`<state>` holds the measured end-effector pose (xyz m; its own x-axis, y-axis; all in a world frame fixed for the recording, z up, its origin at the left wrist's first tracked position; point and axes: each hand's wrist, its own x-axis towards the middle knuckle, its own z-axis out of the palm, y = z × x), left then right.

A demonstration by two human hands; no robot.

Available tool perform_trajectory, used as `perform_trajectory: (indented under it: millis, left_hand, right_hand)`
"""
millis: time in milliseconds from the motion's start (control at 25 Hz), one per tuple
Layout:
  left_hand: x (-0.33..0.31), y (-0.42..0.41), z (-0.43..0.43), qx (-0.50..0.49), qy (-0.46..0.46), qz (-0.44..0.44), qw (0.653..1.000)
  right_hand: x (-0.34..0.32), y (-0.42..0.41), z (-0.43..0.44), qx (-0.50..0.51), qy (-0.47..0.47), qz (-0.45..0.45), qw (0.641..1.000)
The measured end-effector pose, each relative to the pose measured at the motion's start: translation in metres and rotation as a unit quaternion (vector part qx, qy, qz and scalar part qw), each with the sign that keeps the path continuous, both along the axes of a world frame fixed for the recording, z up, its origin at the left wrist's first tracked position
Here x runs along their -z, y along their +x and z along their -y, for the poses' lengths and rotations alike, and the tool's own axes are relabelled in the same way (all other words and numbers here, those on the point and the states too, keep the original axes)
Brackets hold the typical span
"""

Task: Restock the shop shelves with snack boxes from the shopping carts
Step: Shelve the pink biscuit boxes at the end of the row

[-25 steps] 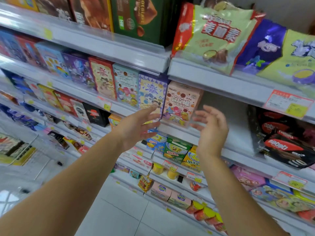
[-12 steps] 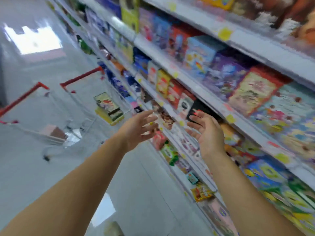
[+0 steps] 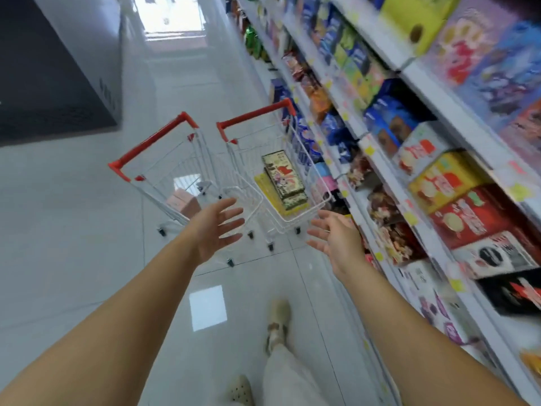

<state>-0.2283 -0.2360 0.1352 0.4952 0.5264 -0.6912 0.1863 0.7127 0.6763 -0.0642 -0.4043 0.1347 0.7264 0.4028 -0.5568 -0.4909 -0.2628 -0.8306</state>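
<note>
Hands reach forward, apart and empty, fingers spread: left hand, right hand. Boxes lie in the right cart just beyond them, beside the shelves.

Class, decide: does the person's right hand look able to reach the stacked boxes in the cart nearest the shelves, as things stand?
Probably yes. The right hand is open and empty, just short of the near rim of the cart; its top is open and the boxes lie uncovered inside.
</note>
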Motion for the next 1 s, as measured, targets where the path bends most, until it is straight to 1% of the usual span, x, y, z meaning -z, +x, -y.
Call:
perform_trajectory:
  millis: [160, 280, 520, 640, 760, 920, 1000]
  left_hand:
    - [0.031, -0.013, -0.065, -0.080, -0.009, -0.022, 0.996]
    - [0.050, -0.020, -0.102, -0.132, -0.024, -0.037, 0.990]
    - [0.078, -0.028, -0.166, -0.214, -0.051, -0.069, 0.973]
    - [0.100, -0.032, -0.203, -0.226, -0.058, -0.084, 0.969]
    - [0.130, -0.034, -0.239, -0.216, -0.055, -0.099, 0.970]
    - [0.175, -0.032, -0.287, -0.195, -0.054, -0.111, 0.973]
    - [0.198, -0.031, -0.309, -0.195, -0.065, -0.121, 0.971]
  right_hand:
    - [0.044, 0.018, -0.092, -0.069, -0.035, -0.032, 0.997]
    - [0.064, 0.027, -0.157, -0.137, -0.066, -0.051, 0.987]
    - [0.104, 0.023, -0.266, -0.260, -0.124, -0.040, 0.957]
    - [0.137, 0.008, -0.315, -0.328, -0.162, -0.030, 0.930]
    - [0.175, -0.011, -0.361, -0.419, -0.197, 0.015, 0.886]
    - [0.237, -0.039, -0.424, -0.508, -0.186, 0.073, 0.838]
    - [0.278, -0.055, -0.453, -0.550, -0.197, 0.110, 0.804]
